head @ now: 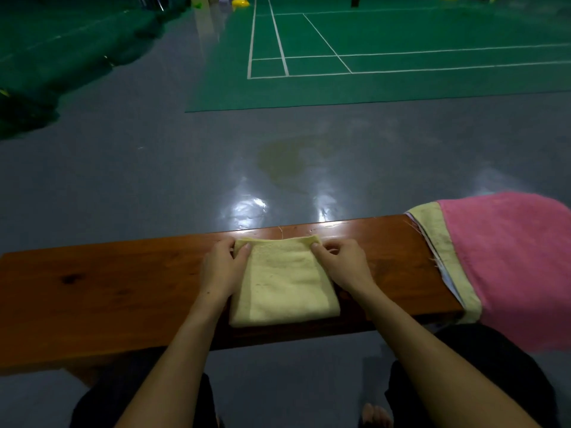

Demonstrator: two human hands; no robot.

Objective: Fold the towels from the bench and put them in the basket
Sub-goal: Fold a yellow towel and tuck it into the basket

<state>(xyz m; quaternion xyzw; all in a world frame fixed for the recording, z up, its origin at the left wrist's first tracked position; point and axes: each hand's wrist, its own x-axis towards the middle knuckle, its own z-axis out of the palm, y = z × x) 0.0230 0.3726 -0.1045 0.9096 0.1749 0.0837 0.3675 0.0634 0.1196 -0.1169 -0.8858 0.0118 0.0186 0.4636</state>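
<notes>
A pale yellow towel (285,285) lies folded into a rectangle on the middle of the brown wooden bench (108,282). My left hand (224,267) pinches the towel's far left corner. My right hand (343,264) pinches its far right corner. A stack of towels hangs over the bench's right end, with a pink towel (513,264) on top and another yellow towel (448,251) beneath it. No basket is in view.
Beyond the bench lies a shiny grey floor (185,180), then a green badminton court mat (370,57) with white lines. A dark green tarp (46,72) is bunched at the far left. My knees and a bare foot (375,415) show below the bench.
</notes>
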